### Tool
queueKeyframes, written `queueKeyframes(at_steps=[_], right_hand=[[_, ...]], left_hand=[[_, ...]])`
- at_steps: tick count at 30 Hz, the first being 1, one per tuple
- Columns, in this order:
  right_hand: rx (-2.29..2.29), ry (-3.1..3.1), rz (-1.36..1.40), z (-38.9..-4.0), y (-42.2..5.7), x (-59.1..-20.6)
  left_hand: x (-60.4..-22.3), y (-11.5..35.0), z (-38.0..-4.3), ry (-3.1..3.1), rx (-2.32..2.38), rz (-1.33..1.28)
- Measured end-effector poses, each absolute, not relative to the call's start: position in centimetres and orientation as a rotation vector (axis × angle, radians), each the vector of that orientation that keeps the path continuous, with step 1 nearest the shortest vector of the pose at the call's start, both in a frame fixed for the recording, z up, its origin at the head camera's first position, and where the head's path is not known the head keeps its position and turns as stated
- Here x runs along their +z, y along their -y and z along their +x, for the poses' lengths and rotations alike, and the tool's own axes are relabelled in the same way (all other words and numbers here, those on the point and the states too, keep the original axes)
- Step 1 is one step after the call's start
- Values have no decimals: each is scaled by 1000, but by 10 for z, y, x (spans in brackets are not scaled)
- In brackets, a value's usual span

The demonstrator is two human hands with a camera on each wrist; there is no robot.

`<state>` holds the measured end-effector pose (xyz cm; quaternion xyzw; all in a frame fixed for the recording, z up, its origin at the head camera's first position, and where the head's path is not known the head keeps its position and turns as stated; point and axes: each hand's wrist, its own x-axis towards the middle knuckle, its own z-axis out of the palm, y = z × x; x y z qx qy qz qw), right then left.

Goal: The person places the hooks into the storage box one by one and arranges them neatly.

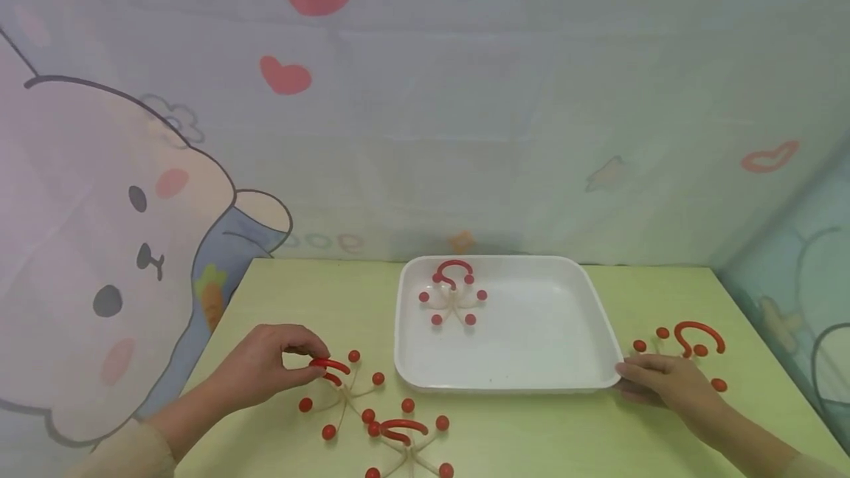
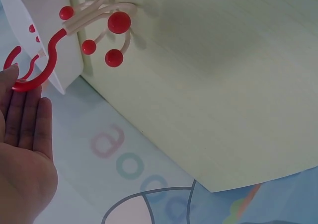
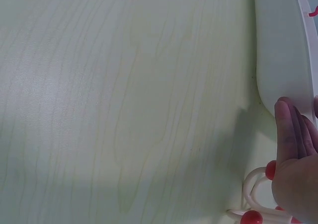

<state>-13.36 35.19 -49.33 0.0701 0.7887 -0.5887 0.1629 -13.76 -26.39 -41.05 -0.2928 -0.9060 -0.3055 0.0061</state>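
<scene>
My left hand pinches the red hook handle of a head massager, between thumb and fingers. Its cream legs spread out and end in red balls, left of the tray. In the left wrist view, the same massager hangs from the fingertips by its hook. My right hand grips the near right corner of a white tray, thumb at the rim and fingers along the outer wall. Inside the tray, at its left, stands another massager.
One more massager stands at the table's front, its balls close to the held one's. Behind my right hand is a further massager, partly hidden. The pale green table meets a printed cloth backdrop behind the tray.
</scene>
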Motion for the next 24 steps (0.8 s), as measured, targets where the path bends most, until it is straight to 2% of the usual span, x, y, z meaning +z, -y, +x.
queueKeyframes(at_steps=[13, 24], right_hand=[[-1658, -2278, 170, -135, -352, -493], [-1648, -2299, 167, -135, -352, -494]], left_hand=[[-404, 263, -142, 2833, -956, -949], [-368, 257, -149, 2794, -940, -955]])
